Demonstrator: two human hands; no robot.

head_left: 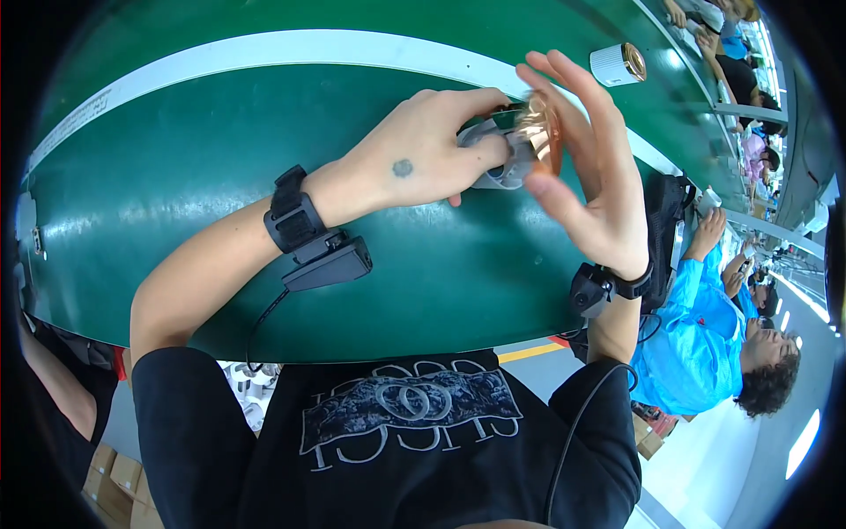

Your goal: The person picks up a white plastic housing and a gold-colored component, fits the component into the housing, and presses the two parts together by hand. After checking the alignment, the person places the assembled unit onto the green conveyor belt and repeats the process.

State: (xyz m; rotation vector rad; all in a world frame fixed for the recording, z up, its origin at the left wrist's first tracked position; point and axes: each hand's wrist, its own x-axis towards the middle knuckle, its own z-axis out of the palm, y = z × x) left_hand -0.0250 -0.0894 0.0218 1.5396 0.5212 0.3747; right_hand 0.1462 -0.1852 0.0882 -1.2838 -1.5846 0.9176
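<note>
My left hand (419, 150) is closed around a short grey-white cylindrical part with a shiny copper-coloured end (539, 132), tilted a little above the green work surface (388, 264). The part is blurred, and my fingers cover much of its body. My right hand (599, 176) is beside the copper-coloured end, its fingers and thumb spread apart around it. I cannot tell whether the fingertips touch it. Both wrists wear black straps, each with a small black device.
A white ribbed cylinder with a gold-coloured end (619, 64) lies at the upper right. A white strip (308, 47) curves across the green surface. A black bag (665, 234) sits by my right wrist. At right, a co-worker in a blue jacket (692, 335) has a hand at the table edge.
</note>
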